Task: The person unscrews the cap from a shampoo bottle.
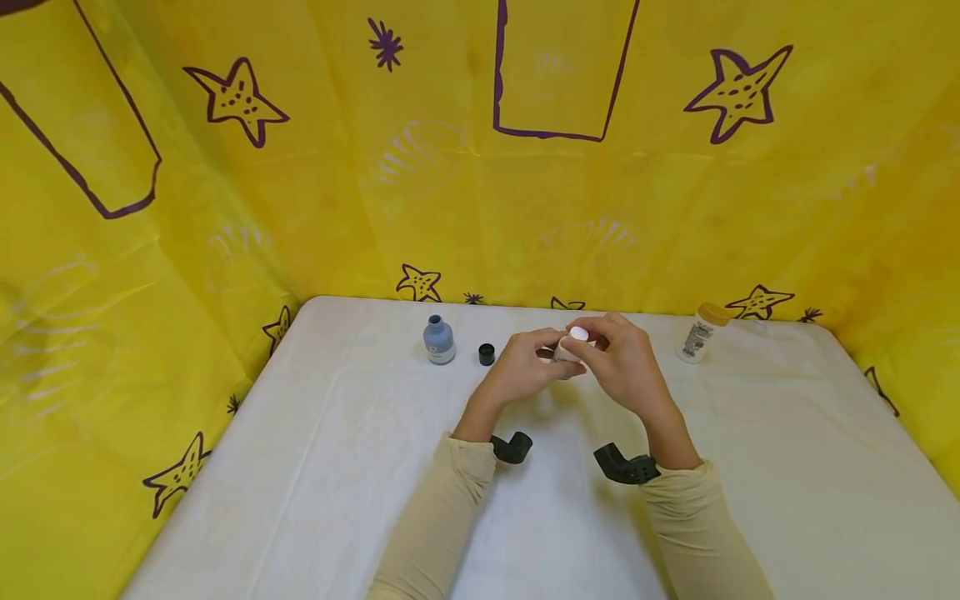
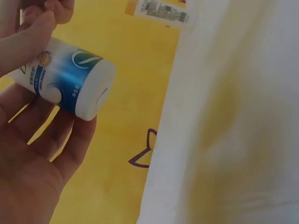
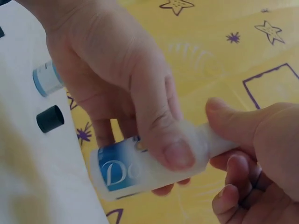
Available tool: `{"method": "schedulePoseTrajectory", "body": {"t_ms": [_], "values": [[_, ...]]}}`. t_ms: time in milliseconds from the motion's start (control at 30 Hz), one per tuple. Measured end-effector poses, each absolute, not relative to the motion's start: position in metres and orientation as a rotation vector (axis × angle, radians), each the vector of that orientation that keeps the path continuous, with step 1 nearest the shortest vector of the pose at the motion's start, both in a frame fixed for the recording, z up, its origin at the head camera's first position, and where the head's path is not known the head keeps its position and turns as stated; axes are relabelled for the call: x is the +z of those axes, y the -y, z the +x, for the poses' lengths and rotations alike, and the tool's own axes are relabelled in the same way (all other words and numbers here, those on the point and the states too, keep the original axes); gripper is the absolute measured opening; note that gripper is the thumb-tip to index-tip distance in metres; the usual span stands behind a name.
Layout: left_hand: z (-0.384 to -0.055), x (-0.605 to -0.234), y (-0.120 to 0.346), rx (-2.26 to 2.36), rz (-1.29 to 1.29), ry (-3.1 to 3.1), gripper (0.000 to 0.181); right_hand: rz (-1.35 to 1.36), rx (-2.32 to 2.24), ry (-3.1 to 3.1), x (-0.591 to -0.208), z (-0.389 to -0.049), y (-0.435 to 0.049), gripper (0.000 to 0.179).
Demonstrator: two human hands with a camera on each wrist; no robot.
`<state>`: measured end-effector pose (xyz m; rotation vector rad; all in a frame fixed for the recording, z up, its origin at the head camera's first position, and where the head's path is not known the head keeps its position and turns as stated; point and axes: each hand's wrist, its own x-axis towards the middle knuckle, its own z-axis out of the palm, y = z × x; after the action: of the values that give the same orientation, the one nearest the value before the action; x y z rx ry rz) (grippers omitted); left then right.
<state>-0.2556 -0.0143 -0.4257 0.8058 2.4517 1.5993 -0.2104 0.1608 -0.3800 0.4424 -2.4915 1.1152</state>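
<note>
Above the table, my left hand (image 1: 517, 368) grips a small white-and-blue bottle (image 2: 70, 77) around its body, thumb on one side and fingers on the other. The bottle lies tilted, its base toward the lower right in the left wrist view. My right hand (image 1: 628, 363) pinches the bottle's white cap (image 3: 219, 143) between thumb and fingers. In the head view the rounded cap end points up toward the camera, while the hands cover most of the bottle. Left of the hands stand an uncapped blue bottle (image 1: 439, 343) and a black cap (image 1: 487, 355).
To the right, a white bottle with an orange lid (image 1: 699, 335) stands near the far edge of the white-covered table (image 1: 337, 467). Yellow cloth (image 1: 465, 200) with starfish drawings rises behind and at both sides. Each wrist wears a black camera mount (image 1: 626, 467).
</note>
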Motion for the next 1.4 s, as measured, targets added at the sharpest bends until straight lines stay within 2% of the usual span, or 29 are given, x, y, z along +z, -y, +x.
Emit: {"method": "schedulePoseTrajectory", "body": {"t_ms": [333,467,767,967,1167,1400], "values": [[-0.258,-0.424,0.026,1.559,0.867,-2.329,0.031,0.688,1.149,2.409,-0.386,-0.213,-0.163,0.007],[-0.257,-0.420,0.029,1.544,0.954,-2.302,0.031,0.750,1.194,2.435,-0.383,-0.211,-0.167,0.016],[-0.255,-0.414,0.030,1.553,0.916,-2.319,0.037,0.769,1.293,2.510,-0.376,-0.205,-0.172,0.033],[-0.256,-0.410,0.029,1.556,0.894,-2.385,0.036,0.623,1.211,2.515,-0.374,-0.204,-0.170,0.041],[-0.255,-0.406,0.029,1.534,0.883,-2.417,0.037,0.387,1.199,2.466,-0.377,-0.205,-0.163,0.027],[-0.251,-0.405,0.029,1.530,0.874,-2.438,0.041,0.378,1.179,2.415,-0.380,-0.203,-0.157,0.023]]}}
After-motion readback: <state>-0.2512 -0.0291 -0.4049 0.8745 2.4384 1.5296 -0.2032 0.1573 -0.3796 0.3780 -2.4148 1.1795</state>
